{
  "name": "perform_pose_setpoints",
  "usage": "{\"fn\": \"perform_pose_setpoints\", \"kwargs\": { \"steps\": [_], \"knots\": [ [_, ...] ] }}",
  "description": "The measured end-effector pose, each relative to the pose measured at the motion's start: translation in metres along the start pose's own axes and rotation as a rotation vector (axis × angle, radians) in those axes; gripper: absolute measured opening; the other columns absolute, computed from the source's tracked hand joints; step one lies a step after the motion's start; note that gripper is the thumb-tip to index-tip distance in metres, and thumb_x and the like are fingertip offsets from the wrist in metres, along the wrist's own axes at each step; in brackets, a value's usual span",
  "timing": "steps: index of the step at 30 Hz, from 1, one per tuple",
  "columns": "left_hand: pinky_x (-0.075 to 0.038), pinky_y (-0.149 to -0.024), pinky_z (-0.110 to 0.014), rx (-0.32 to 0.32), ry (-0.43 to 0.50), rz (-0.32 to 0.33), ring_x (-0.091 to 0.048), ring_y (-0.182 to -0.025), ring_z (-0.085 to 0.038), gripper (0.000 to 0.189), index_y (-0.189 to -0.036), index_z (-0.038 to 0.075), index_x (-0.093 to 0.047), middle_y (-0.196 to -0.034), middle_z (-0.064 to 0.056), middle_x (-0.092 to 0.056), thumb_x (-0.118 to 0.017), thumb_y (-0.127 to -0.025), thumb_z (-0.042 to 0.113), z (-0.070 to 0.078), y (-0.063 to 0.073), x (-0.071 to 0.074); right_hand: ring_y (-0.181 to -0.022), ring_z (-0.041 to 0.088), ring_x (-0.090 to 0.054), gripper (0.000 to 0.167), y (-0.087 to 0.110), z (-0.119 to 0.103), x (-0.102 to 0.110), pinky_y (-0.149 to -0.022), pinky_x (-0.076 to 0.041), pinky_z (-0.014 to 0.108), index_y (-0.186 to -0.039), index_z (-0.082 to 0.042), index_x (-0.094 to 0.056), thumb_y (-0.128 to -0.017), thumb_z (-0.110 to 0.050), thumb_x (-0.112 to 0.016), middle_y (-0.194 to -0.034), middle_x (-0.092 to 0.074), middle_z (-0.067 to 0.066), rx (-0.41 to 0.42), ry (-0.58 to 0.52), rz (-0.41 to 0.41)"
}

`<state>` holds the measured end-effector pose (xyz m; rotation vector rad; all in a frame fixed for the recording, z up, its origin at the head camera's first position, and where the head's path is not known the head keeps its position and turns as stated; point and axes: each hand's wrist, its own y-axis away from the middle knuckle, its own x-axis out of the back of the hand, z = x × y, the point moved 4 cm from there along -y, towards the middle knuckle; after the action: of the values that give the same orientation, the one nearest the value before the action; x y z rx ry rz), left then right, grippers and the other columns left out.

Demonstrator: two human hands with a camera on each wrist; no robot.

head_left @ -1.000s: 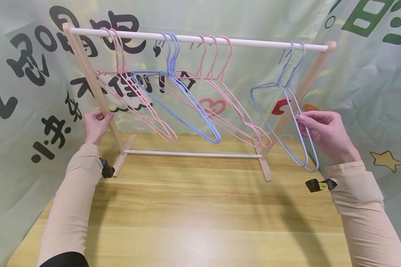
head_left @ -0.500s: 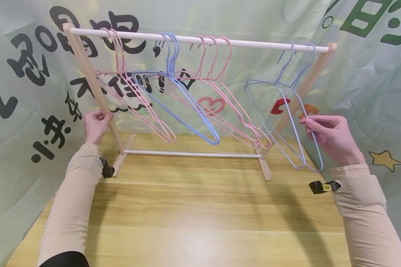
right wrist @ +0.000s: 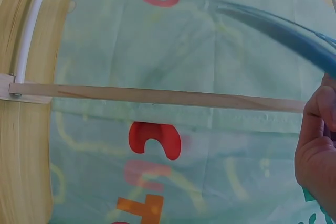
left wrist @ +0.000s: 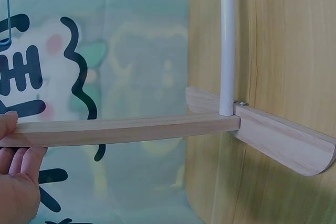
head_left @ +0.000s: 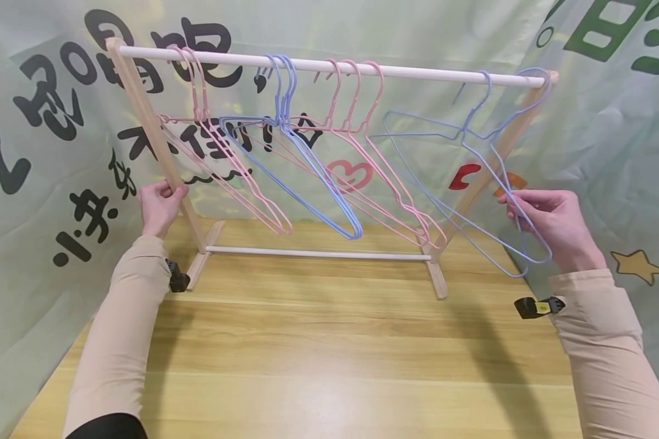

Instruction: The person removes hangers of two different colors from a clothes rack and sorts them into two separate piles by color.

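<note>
A wooden garment rack with a white top bar (head_left: pixel 417 72) stands on the table. My left hand (head_left: pixel 159 208) grips its left post (head_left: pixel 152 137), with thumb and curled fingers around the wood in the left wrist view. My right hand (head_left: pixel 554 228) pinches the side of the outermost blue clothes hanger (head_left: pixel 492 133) at the right end. That hanger is tilted, its hook near the bar's end; I cannot tell whether the hook rests on the bar. Another blue hanger (head_left: pixel 475 111) hangs just left of it. The right wrist view shows the blue wire blurred.
Pink hangers (head_left: pixel 204 100) hang at the left, several blue hangers (head_left: pixel 329 183) beside them, and more pink hangers (head_left: pixel 387 166) mid-right. A lower white rod (head_left: pixel 318 252) joins the feet. A printed cloth (head_left: pixel 439 30) hangs close behind, over the wooden table (head_left: pixel 318 341).
My right hand has moved slightly right, drawing the outermost blue hanger toward the bar's end and tilting it. The two right blue hangers have spread apart and swung. My left hand stays put.
</note>
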<state>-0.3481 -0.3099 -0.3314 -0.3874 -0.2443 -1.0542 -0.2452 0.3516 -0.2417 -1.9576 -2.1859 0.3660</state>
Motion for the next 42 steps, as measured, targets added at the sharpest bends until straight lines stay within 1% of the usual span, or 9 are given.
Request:
{"fn": "perform_pose_setpoints", "kwargs": {
  "steps": [3,7,11,17,21,24,27,34,42],
  "knots": [
    [-0.043,-0.076,-0.010,-0.011,0.011,0.007,-0.056,-0.075,0.012,0.041,-0.126,-0.001,-0.068,-0.071,0.033,-0.064,-0.067,-0.095,0.026,0.000,0.000,-0.001,-0.063,0.009,-0.065,0.023,0.000,0.000,0.001,-0.055,-0.050,0.017,-0.098,0.002,-0.078,-0.095,0.011,-0.057,-0.078,-0.078,0.004,0.001,-0.085,-0.009],
    [-0.046,-0.078,-0.012,-0.012,0.000,0.015,-0.057,-0.075,0.013,0.041,-0.126,-0.001,-0.068,-0.097,0.015,-0.077,-0.067,-0.095,0.026,0.000,-0.001,-0.002,-0.069,0.013,-0.071,0.028,-0.001,0.000,0.005,-0.060,-0.055,0.020,-0.102,0.003,-0.078,-0.095,0.015,-0.054,-0.087,-0.080,0.009,-0.003,-0.175,-0.019],
    [-0.047,-0.083,-0.015,-0.001,-0.017,0.006,-0.057,-0.078,0.013,0.042,-0.128,0.000,-0.067,-0.120,-0.010,-0.070,-0.066,-0.096,0.027,0.000,-0.002,-0.003,-0.070,0.013,-0.072,0.027,-0.001,0.001,0.008,-0.061,-0.056,0.020,-0.103,0.003,-0.077,-0.095,0.014,-0.054,-0.088,-0.080,0.009,-0.006,-0.170,-0.010],
    [-0.050,-0.087,-0.017,0.003,-0.024,-0.007,-0.057,-0.079,0.013,0.042,-0.129,0.001,-0.066,-0.124,-0.017,-0.065,-0.065,-0.097,0.028,0.002,-0.002,-0.004,-0.069,0.010,-0.070,0.022,0.002,-0.001,0.009,-0.058,-0.052,0.017,-0.101,0.002,-0.078,-0.093,0.011,-0.059,-0.083,-0.080,0.005,0.001,-0.080,0.056],
    [-0.049,-0.083,-0.014,-0.005,-0.015,-0.002,-0.056,-0.077,0.014,0.042,-0.129,0.000,-0.066,-0.120,-0.011,-0.069,-0.065,-0.097,0.027,0.003,-0.001,-0.004,-0.075,0.010,-0.074,0.023,0.002,-0.003,0.010,-0.059,-0.053,0.016,-0.101,0.003,-0.078,-0.093,0.012,-0.058,-0.086,-0.080,0.007,0.021,-0.084,0.052],
    [-0.045,-0.077,-0.011,-0.013,0.000,0.006,-0.055,-0.075,0.015,0.041,-0.127,-0.001,-0.067,-0.099,0.018,-0.075,-0.065,-0.096,0.026,0.003,0.000,-0.003,-0.077,0.011,-0.075,0.024,0.001,-0.003,0.011,-0.062,-0.056,0.017,-0.102,0.003,-0.078,-0.094,0.013,-0.057,-0.088,-0.080,0.008,0.009,-0.106,0.035],
    [-0.043,-0.075,-0.010,-0.021,0.019,0.003,-0.055,-0.074,0.015,0.041,-0.127,-0.002,-0.067,-0.071,0.036,-0.062,-0.065,-0.096,0.025,0.003,0.001,-0.003,-0.079,0.012,-0.076,0.026,0.001,-0.002,0.013,-0.066,-0.058,0.019,-0.101,0.003,-0.078,-0.094,0.014,-0.055,-0.089,-0.080,0.010,-0.003,-0.133,0.021],
    [-0.043,-0.075,-0.010,-0.018,0.015,0.001,-0.055,-0.074,0.014,0.041,-0.127,-0.002,-0.067,-0.074,0.034,-0.065,-0.066,-0.096,0.025,0.003,0.001,-0.002,-0.078,0.009,-0.075,0.026,0.009,0.003,0.019,-0.066,-0.057,0.018,-0.103,-0.001,-0.079,-0.094,0.012,-0.058,-0.090,-0.081,0.005,-0.014,-0.075,0.057],
    [-0.043,-0.074,-0.009,-0.037,0.035,0.008,-0.055,-0.072,0.015,0.042,-0.126,-0.005,-0.066,-0.064,0.038,-0.057,-0.066,-0.096,0.023,0.003,0.000,-0.003,-0.075,0.008,-0.070,0.026,0.019,0.016,0.029,-0.060,-0.051,0.017,-0.101,0.002,-0.078,-0.096,0.011,-0.054,-0.089,-0.080,0.004,0.012,-0.072,0.028]
  ]
}}
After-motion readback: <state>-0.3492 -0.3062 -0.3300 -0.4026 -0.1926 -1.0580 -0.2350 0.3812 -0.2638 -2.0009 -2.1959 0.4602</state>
